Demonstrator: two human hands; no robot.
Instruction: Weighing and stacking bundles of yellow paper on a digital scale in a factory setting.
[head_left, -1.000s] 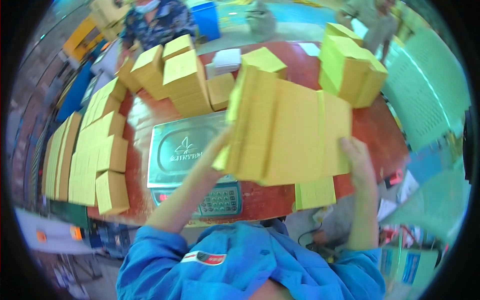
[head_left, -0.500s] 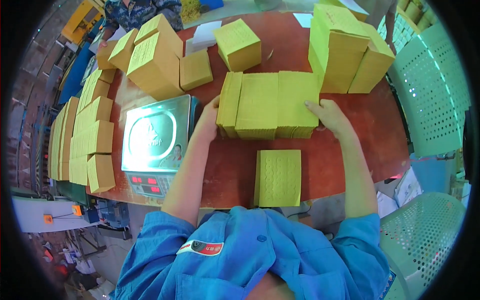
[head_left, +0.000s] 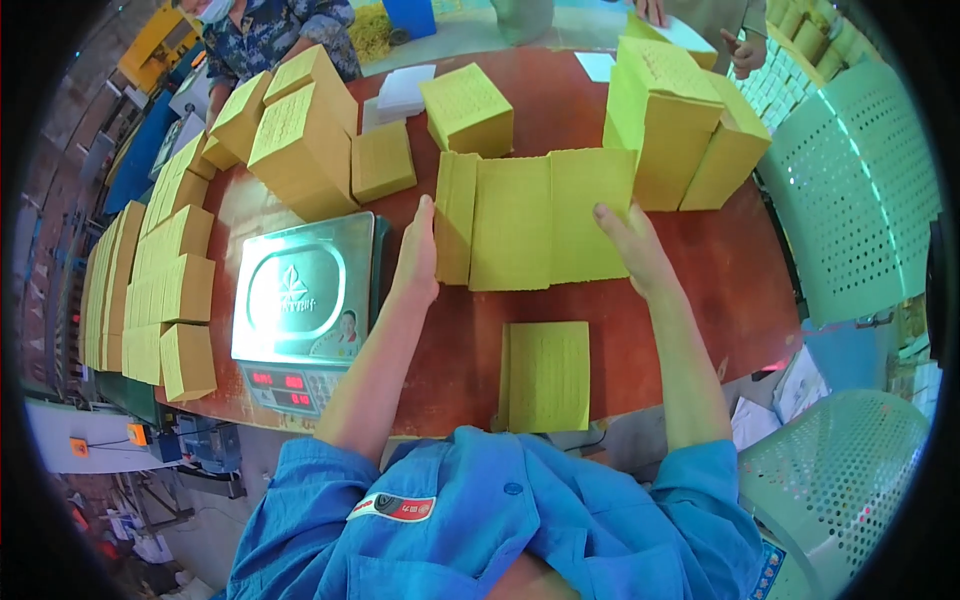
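Observation:
A wide row of yellow paper stacks (head_left: 510,220) stands in front of me on the red table, its broad ribbed face toward me. My left hand (head_left: 418,250) lies flat along its left end, fingers stretched out and thumb side up. At the right end, my right hand (head_left: 632,245) has its thumb over the face and its fingers along the edge. Nearer to me, at the table's front edge, lies a single stack of yellow paper (head_left: 546,376) with a faint pattern pressed into its top. Whether the row touches the table is hidden.
A digital scale (head_left: 298,290) with a metal pan sits left of my forearm. Tall yellow stacks (head_left: 305,140) stand behind it, others (head_left: 665,130) at the back right. Several more line the left edge (head_left: 185,290). Two people stand across the table. A green perforated chair (head_left: 840,480) is at right.
The row has tipped, so its lower side no longer shows. My left fingers have straightened from their curl around its end. A person's hands have appeared at the back right.

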